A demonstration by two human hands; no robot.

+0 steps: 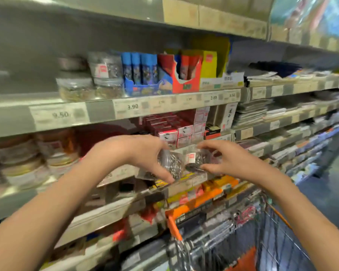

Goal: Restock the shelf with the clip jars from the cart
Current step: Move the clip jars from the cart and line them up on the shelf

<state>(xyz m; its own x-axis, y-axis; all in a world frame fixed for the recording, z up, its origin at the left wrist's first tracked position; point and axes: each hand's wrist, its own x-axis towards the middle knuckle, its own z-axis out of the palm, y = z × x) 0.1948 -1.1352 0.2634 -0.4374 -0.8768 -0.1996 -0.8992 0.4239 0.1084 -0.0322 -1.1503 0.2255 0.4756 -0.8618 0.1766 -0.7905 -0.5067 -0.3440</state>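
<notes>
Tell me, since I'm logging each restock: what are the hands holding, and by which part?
Both hold clear clip jars. The left hand grips one jar by its side; the right hand pinches another top and bottom.

Blue glue sticks (140,68) and a yellow box (209,64) stand above the grip; red-and-white boxes (176,132) just behind.

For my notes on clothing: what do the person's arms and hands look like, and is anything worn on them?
Both forearms are bare as far as the picture shows; no sleeve is visible. The left hand and the right hand wear no gloves. I see no watch, bracelet or ring, though motion blur could hide small items on the fingers.
</notes>
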